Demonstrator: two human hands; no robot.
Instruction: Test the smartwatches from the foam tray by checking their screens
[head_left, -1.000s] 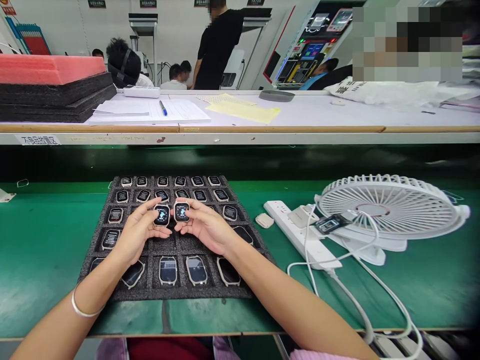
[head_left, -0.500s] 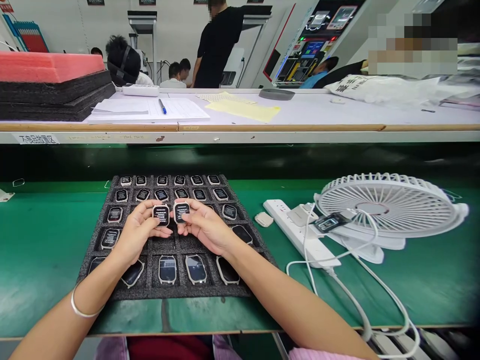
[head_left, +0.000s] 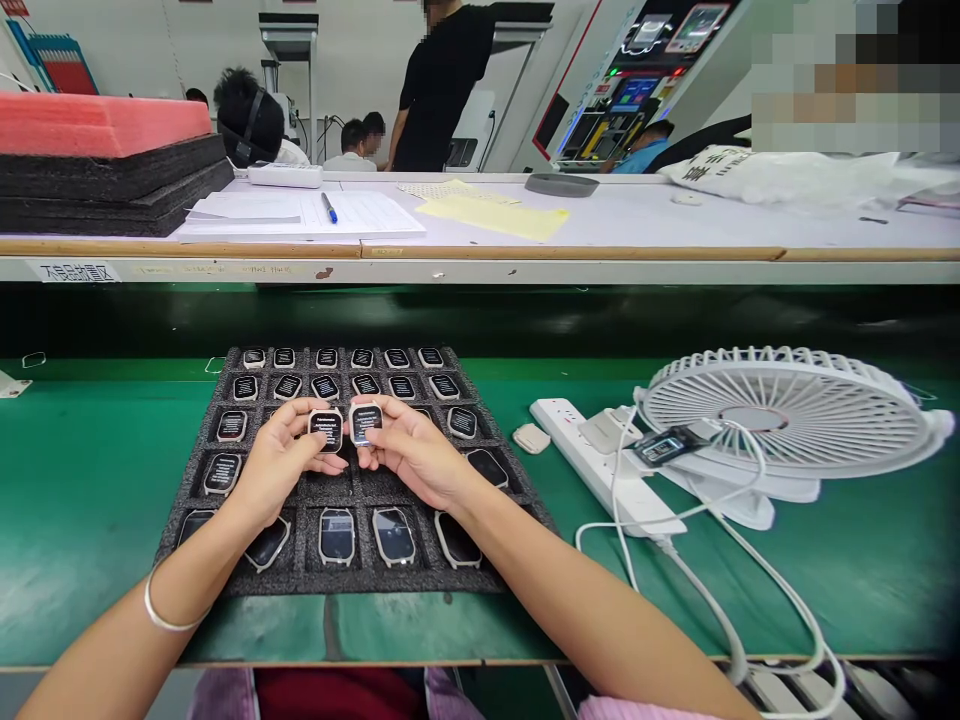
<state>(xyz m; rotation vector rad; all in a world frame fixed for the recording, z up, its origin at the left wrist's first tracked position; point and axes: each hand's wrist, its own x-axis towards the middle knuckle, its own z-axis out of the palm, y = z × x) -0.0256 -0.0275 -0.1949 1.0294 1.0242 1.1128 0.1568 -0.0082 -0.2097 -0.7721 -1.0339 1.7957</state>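
Observation:
In my left hand is a smartwatch without a strap, its dark screen showing lines of white text. My right hand grips a second smartwatch close beside it, also lit with text, the thumb at its lower edge. Both are held over a black foam tray with rows of square pockets. Several more watch cases lie in those pockets; far ones show text, while a front one has a dark screen. My hands and forearms hide some pockets.
Right of the tray stand a white power strip, a small pale charging puck, a white fan and loose cables. A raised shelf at the back holds foam stacks, papers and a pen. Other people are beyond.
The view has shifted very slightly. Both hands keep hold of the two smartwatches over the tray, with hardly any movement.

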